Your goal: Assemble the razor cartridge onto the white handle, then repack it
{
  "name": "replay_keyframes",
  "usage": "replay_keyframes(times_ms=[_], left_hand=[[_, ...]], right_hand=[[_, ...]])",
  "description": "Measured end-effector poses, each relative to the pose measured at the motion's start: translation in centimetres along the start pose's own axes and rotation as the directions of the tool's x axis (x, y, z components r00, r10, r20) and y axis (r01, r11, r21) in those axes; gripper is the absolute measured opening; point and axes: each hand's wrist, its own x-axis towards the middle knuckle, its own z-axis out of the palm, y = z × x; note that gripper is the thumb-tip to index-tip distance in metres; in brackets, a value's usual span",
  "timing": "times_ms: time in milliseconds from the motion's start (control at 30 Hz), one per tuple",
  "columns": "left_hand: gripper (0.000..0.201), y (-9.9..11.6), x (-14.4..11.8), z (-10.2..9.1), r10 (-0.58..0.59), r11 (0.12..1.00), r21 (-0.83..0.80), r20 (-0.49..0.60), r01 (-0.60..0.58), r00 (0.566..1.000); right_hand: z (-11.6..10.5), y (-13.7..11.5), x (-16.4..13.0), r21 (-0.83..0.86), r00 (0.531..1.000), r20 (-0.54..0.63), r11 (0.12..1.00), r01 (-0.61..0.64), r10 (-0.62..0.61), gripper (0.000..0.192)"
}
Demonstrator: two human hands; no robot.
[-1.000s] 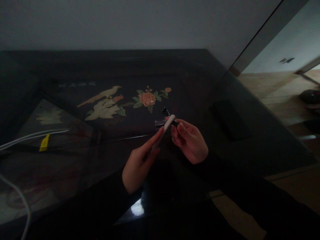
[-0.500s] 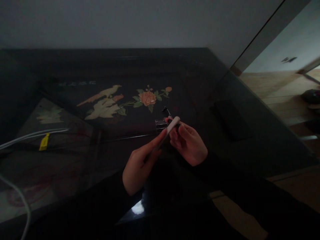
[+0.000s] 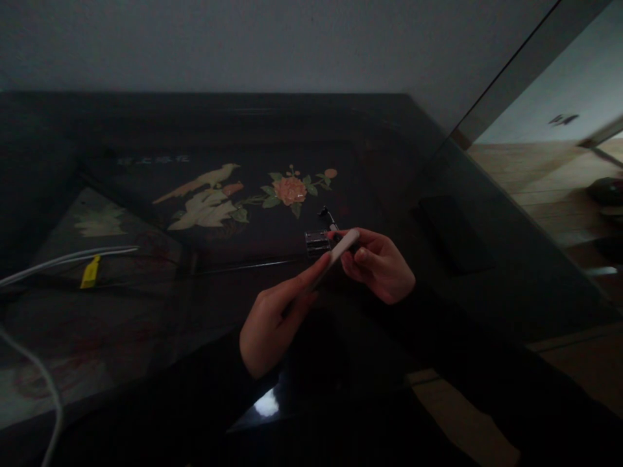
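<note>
My left hand [image 3: 272, 327] is closed around the near end of a slim, pale bar-like object [image 3: 343, 248]. It slants up to the right, and its exact kind does not show in the dim light. My right hand [image 3: 382, 266] is closed at the bar's far end, fingers curled. Something small and dark shows between its fingers, too dim to name. Just beyond the hands lies a small clear case [image 3: 315, 242] with dark slots. Beside it, a thin tool with a black head and shiny neck [image 3: 328, 215] rests on the table, its lower end partly hidden by my right hand.
The dark glossy table [image 3: 272, 123] has an inlaid bird and flower picture [image 3: 291, 191]. A white cable [image 3: 53, 263] with a yellow tag [image 3: 90, 272] lies at the left. A flat black object [image 3: 452, 233] lies at the right, and a wall [image 3: 243, 45] stands behind.
My right hand has moved slightly right and up. The pale bar's far end has shifted a little right with it. The case and the black-headed tool stay in place on the table.
</note>
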Motion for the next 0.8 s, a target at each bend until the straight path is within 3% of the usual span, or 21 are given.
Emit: replay_keyframes(times_ms=[300, 467, 633, 800], left_hand=[[0.05, 0.3, 0.0, -0.2, 0.057, 0.998, 0.037, 0.03, -0.058, 0.998], [0.05, 0.4, -0.1, -0.1, 0.081, 0.996, 0.045, 0.021, -0.081, 0.997], [0.052, 0.4, -0.2, 0.0, 0.09, 0.995, 0.047, 0.007, -0.09, 0.996], [0.054, 0.4, -0.2, 0.1, 0.089, 0.996, 0.03, 0.01, -0.09, 0.996]], right_hand=[[-1.4, -0.8, 0.1, -0.137, 0.988, 0.136, 0.987, 0.089, -0.07, 0.039], [-1.5, -0.7, 0.3, -0.131, 0.984, 0.164, 0.988, 0.085, -0.063, 0.042], [-0.6, 0.1, 0.1, 0.058, 0.992, 0.119, 0.998, 0.023, -0.03, 0.044], [0.2, 0.6, -0.3, 0.134, 1.0, 0.005, 0.991, -0.026, 0.025, 0.045]])
